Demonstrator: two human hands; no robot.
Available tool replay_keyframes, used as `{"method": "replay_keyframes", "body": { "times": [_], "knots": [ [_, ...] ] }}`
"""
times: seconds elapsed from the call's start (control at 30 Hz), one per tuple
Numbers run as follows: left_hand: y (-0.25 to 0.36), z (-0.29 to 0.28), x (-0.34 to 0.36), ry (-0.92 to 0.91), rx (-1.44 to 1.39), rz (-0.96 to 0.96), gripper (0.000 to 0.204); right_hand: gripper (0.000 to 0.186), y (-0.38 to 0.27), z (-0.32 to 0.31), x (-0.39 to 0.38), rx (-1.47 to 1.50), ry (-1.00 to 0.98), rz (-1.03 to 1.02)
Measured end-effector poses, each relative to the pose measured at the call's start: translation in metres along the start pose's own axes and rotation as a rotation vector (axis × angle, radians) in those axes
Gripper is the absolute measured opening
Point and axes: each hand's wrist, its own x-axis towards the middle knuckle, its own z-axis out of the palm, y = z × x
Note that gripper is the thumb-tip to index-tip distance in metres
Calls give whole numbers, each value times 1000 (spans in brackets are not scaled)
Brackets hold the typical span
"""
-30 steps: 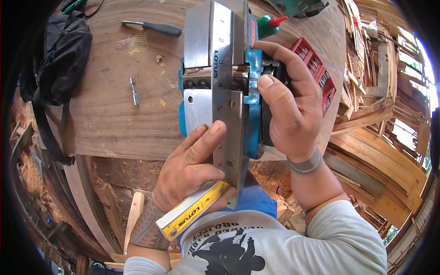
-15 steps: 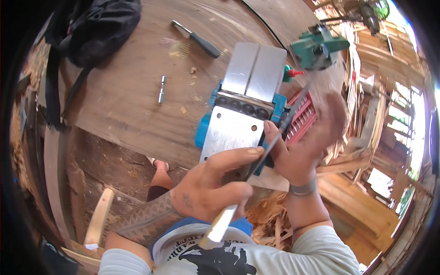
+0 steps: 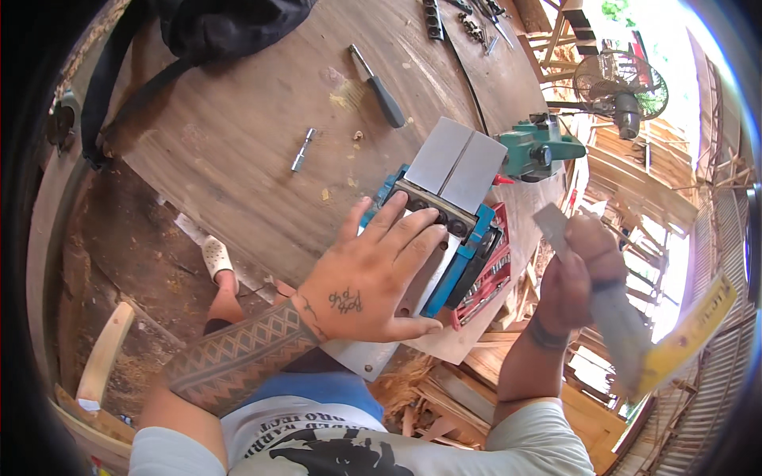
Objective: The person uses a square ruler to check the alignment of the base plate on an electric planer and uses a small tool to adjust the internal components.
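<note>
A blue electric planer (image 3: pixel 448 287) lies upside down at the table's near edge, its flat metal sole (image 3: pixel 474 171) facing up. My left hand (image 3: pixel 373 270) rests on it, fingers spread over the cutter area and the near sole plate, which it partly hides. Off to the right, my right hand (image 3: pixel 583 266) is closed around an L-shaped metal square (image 3: pixel 623 329) with a yellow label, held in the air away from the planer. One end of the square sticks out past my fingers; its labelled leg is somewhat blurred.
On the wooden table (image 3: pixel 238 159) lie a black-handled screwdriver (image 3: pixel 382 97), a socket piece (image 3: pixel 303 150) and a red bit case (image 3: pixel 496 274). A green power tool (image 3: pixel 540 149) stands beyond the planer. A black bag (image 3: pixel 230 28) sits far left, a fan (image 3: pixel 623 91) far right. Another person's foot (image 3: pixel 216 258) shows below.
My right hand has carried the square away from the planer to the right. My left hand has let go of the square and now lies flat on the planer. The view has shifted.
</note>
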Motion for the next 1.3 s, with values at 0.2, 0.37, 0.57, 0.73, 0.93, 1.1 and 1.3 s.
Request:
{"method": "replay_keyframes", "body": {
  "times": [0.2, 0.37, 0.57, 0.73, 0.93, 1.1, 1.3],
  "knots": [
    [-3, 4, -4, -48, 109, -76, 114, 35, -49, 45, 12, 369, -76, 2],
    [-4, 7, -1, -27, 108, -80, 115, 32, -58, 54, 10, 314, -209, -30],
    [1, 14, -3, -4, 134, -105, 114, 42, -74, 71, -4, 184, -269, 131],
    [-1, 16, -3, 11, 144, -106, 114, 35, -59, 74, 5, 173, -431, -13],
    [3, 15, 0, -30, 171, -132, 114, 33, -57, 82, -2, 145, -315, -60],
    [3, 18, -3, -62, 199, -125, 113, 31, -61, 84, 3, 37, -434, -2],
    [5, 18, -2, -51, 207, -122, 112, 31, -64, 82, -2, -62, -391, 60]
  ]
}}
